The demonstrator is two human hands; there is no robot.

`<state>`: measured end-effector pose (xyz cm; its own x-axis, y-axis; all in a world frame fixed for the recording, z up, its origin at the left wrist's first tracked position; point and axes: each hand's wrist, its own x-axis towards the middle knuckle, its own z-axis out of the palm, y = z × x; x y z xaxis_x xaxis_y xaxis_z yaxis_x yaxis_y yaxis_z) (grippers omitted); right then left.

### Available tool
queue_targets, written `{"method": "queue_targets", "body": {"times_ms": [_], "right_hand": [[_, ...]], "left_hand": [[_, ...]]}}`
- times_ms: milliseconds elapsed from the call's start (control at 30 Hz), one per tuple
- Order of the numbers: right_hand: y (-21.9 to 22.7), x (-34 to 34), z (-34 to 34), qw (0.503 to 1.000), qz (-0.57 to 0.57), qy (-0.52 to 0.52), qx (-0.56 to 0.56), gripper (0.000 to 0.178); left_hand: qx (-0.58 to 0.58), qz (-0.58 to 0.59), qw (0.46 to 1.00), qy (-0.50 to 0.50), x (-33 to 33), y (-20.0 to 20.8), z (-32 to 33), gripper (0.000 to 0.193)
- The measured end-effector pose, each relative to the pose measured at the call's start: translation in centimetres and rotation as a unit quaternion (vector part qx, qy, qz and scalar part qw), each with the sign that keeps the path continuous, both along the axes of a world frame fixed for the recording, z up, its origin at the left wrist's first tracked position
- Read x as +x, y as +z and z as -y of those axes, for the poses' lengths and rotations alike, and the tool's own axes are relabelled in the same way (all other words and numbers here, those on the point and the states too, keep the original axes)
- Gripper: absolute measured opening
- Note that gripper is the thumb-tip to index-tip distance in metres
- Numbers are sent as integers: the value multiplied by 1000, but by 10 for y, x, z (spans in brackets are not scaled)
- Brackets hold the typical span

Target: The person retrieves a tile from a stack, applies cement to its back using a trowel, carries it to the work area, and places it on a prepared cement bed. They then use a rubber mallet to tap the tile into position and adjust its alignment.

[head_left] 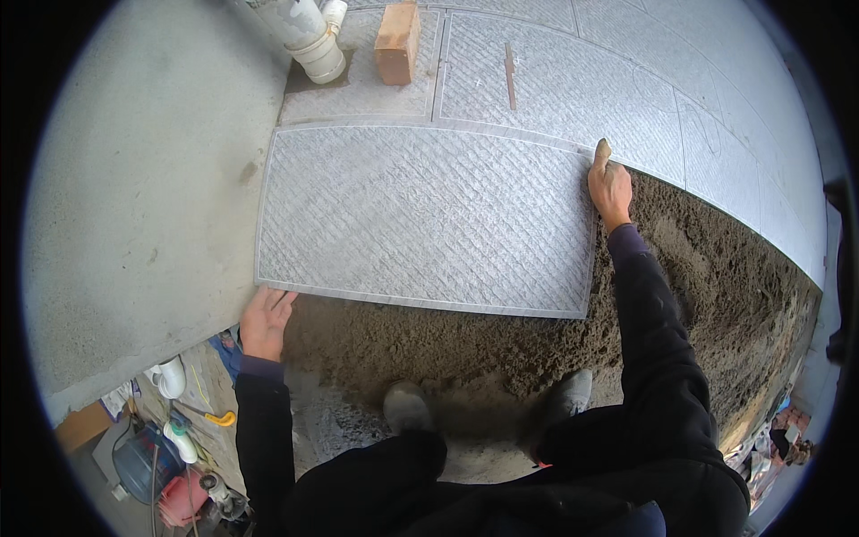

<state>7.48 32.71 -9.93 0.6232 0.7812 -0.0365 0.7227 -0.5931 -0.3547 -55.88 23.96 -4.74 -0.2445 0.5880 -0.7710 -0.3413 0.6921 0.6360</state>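
A large grey floor tile [420, 219] with a ribbed, textured face and a pale border lies in front of me, over brown, crumbly bedding sand or mortar [707, 268]. My left hand [266, 324] grips its near left corner, the fingertips at the edge. On the far right side, my right hand [611, 188] is closed on the tile's edge, thumb pointing away from me. What the fingers do beneath the tile is hidden. The tile's far edge meets a row of matching laid tiles [582, 98]; I cannot tell whether it sits level with them.
A concrete wall [152, 197] borders the tile's left side. Beyond stand a white pipe [313, 49] and an orange-brown brick [396, 45]; a thin strip [511, 76] lies on the laid tiles. At lower left are a blue water jug [139, 461], a pink container [183, 497] and pipe fittings.
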Motion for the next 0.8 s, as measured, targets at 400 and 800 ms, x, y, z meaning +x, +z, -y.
{"method": "queue_targets", "body": {"times_ms": [400, 800], "right_hand": [[15, -1, 0, 997, 9, 32, -67, 92], [23, 10, -10, 984, 2, 93, -151, 93]], "left_hand": [[3, -1, 1000, -1, -2, -4, 9, 43], [-2, 8, 1000, -10, 3, 1, 13, 46]]}}
